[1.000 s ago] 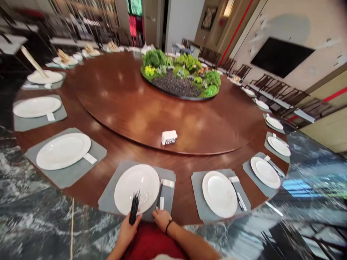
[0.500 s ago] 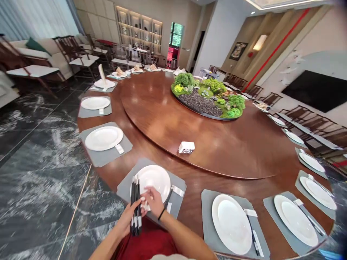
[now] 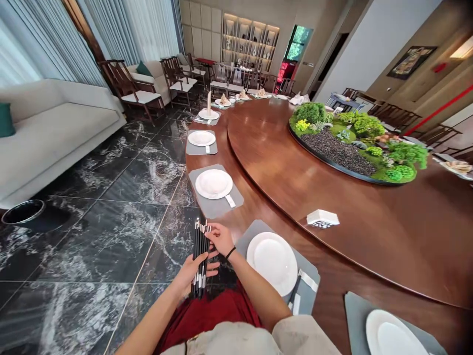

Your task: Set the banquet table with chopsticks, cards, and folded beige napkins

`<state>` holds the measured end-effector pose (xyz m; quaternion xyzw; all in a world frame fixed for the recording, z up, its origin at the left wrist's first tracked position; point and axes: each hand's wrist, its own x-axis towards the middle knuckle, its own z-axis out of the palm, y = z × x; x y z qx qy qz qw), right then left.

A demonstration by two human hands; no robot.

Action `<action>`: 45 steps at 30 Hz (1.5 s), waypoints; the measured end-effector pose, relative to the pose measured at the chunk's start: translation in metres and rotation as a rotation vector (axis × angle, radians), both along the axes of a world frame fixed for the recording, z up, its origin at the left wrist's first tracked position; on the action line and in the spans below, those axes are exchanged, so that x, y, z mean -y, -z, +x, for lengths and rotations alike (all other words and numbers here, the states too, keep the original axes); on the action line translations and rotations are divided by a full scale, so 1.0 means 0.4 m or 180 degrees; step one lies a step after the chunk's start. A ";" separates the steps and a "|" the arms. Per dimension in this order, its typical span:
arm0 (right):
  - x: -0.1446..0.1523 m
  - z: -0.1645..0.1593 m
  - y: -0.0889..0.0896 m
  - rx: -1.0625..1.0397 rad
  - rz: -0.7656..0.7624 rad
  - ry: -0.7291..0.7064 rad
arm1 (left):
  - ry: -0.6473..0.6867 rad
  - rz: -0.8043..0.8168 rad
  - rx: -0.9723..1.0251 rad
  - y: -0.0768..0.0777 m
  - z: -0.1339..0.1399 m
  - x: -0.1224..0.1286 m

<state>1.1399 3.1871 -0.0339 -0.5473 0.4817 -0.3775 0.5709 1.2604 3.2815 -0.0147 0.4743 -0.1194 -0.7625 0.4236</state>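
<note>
A bundle of black chopsticks (image 3: 200, 241) with silvery ends stands nearly upright in my left hand (image 3: 190, 270), thumb across the front and fingers behind. My right hand (image 3: 220, 237), with a dark band at the wrist, pinches at the upper right of the same bundle. Both hands are over the floor, just left of the table edge. To their right a white plate (image 3: 272, 261) lies on a grey placemat (image 3: 254, 231), with chopsticks (image 3: 295, 288) on a white rest (image 3: 309, 281). Ahead, another plate (image 3: 214, 184) has only a white rest (image 3: 230, 200) showing beside it.
The round wooden table (image 3: 266, 143) carries a raised turntable with a miniature garden (image 3: 343, 143) and a small white box (image 3: 322, 218). More place settings follow the rim. Left are a grey sofa (image 3: 74, 128), a black bin (image 3: 29, 215) and wooden chairs (image 3: 136, 93).
My view has swung left, bringing the sofa and bin in. Both hands have left the near plate for the floor side. My right hand has come up to the tops of the chopsticks.
</note>
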 end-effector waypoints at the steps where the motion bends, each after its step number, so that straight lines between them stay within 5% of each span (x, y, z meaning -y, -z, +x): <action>1: 0.014 0.037 0.012 -0.0027 0.0038 0.0026 | 0.0009 0.0035 0.0044 0.006 0.040 0.015; 7: 0.104 0.140 0.081 0.0085 0.0522 0.0422 | 0.0312 0.0234 0.0277 0.052 0.167 0.131; 11: 0.183 0.133 0.121 0.0066 0.0588 0.0819 | 0.0649 0.0289 0.0274 0.091 0.170 0.248; 16: 0.317 0.084 0.177 0.0263 0.0768 0.1351 | 0.0700 0.0376 0.0394 0.183 0.155 0.437; 19: 0.409 0.032 0.208 0.0232 0.0915 0.1841 | 0.0547 0.0005 0.0868 0.236 0.166 0.554; 22: 0.492 -0.023 0.236 -0.0170 0.1081 0.2358 | 0.0682 -0.0762 0.2060 0.262 0.205 0.662; 25: 0.555 -0.057 0.269 -0.0757 0.1308 0.2577 | 0.1721 -0.1674 0.3060 0.266 0.244 0.757; 30: 0.614 -0.049 0.326 -0.1624 0.1558 0.2407 | 0.4098 -0.2652 0.2923 0.303 0.236 0.850; 33: 0.624 -0.033 0.347 -0.2257 0.1549 0.2169 | 0.5120 -0.3107 0.3066 0.355 0.216 0.871; 38: 0.607 -0.015 0.346 -0.2790 0.1281 0.1916 | 0.5646 -0.3640 0.3220 0.414 0.224 0.902; 45: 0.593 0.003 0.315 -0.2989 0.1205 0.1565 | 0.6330 -0.4519 0.3512 0.419 0.232 0.939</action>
